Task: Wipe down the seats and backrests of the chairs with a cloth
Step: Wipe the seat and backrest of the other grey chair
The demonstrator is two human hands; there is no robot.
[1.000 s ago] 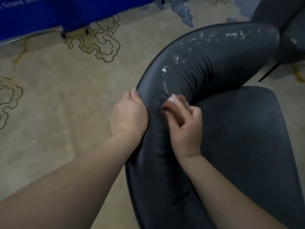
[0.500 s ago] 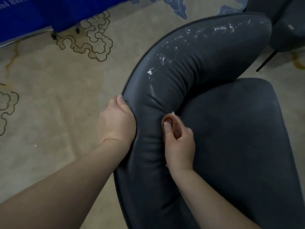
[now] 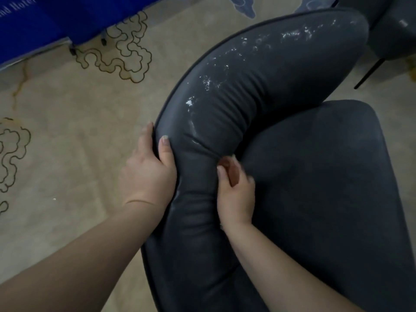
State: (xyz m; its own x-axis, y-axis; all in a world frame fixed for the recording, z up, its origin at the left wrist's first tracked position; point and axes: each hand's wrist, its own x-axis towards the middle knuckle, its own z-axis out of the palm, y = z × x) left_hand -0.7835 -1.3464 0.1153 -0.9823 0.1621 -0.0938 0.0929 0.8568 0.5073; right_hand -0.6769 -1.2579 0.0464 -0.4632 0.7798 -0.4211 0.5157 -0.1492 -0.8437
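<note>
"nd Hotel" is read on the blue cloth [image 3: 27, 23] at 10 o'clock — the backrest [image 3: 247, 104] is gripped by the left hand [image 3: 149, 176]; right hand [image 3: 235, 194] fingers curled, contents unclear.

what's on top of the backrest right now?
White specks and smears along the backrest top; left hand grips its outer edge. Right hand presses its inner side; any cloth there is hidden.

Left hand [image 3: 149, 174]: forearm enters from 7 o'clock, palm down, thumb and fingers curled in a clamping grip, pointing to 12 o'clock. Right hand [image 3: 235, 192]: forearm enters from 5 o'clock, fingers curled inward, tips blurred, thumb extended toward 11 o'clock.
</note>
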